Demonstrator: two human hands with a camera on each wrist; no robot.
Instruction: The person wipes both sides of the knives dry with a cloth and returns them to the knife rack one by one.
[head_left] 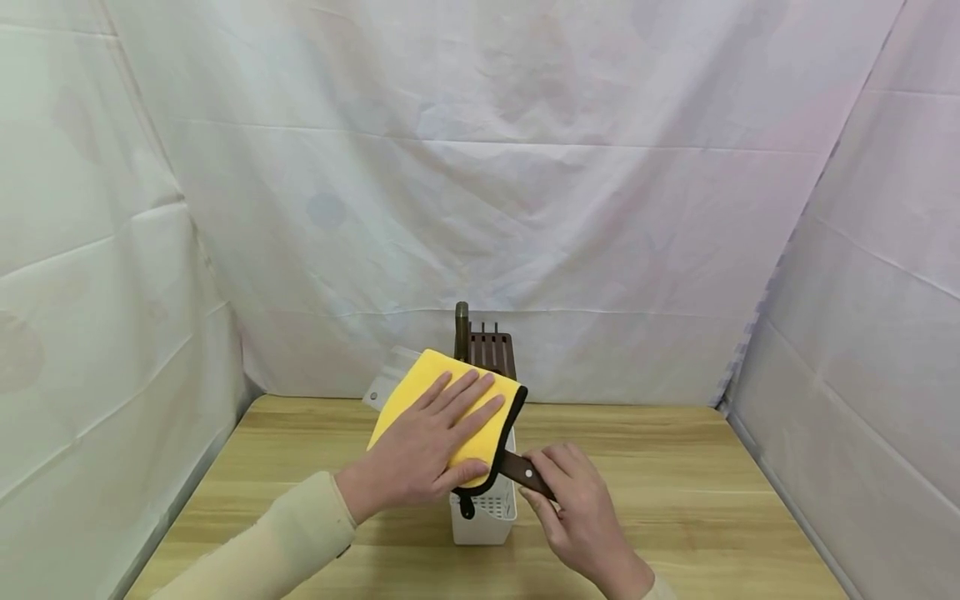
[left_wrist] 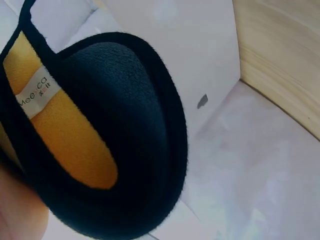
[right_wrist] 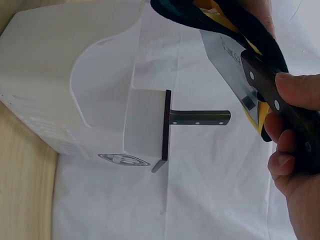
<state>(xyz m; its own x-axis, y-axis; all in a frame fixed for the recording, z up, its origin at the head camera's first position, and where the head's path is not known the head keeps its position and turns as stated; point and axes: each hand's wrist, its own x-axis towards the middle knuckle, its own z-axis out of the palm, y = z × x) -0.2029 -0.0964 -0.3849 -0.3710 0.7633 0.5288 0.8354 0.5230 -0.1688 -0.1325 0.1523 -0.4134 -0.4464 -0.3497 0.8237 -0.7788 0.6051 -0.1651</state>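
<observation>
While the right hand (head_left: 581,508) grips the dark riveted handle (head_left: 527,473) of a cleaver, thumb on one side and fingers curled round the other, the left hand (head_left: 420,450) lies flat with straight fingers on a yellow cloth (head_left: 491,433) edged in black. The cloth covers most of the blade (right_wrist: 227,62), which is held in the air, tilted, its far corner poking out past the yellow. Beneath and beyond it, a white knife holder (head_left: 483,532) stands on the table (head_left: 637,433), roughly midway between the left and right edges. Out of its top rises a second knife handle (head_left: 462,329), beside a dark slotted insert (head_left: 491,354).

The cleaver should feel stiff and fairly heavy toward the blade, and the bare metal is probably slippery and sharp; the handle is the place to hold it. The cloth looks soft, light and limp, best pressed with a flat palm, fingertips away from the cutting edge.

From the head, the cloth hides nearly all of the steel. The right wrist view shows lettering on the blade, a clear gap between it and the holder, and an oval emblem (right_wrist: 123,159) on the holder's wall. Only the left wrist view shows the cloth's dark side and its sewn label (left_wrist: 39,92).
</observation>
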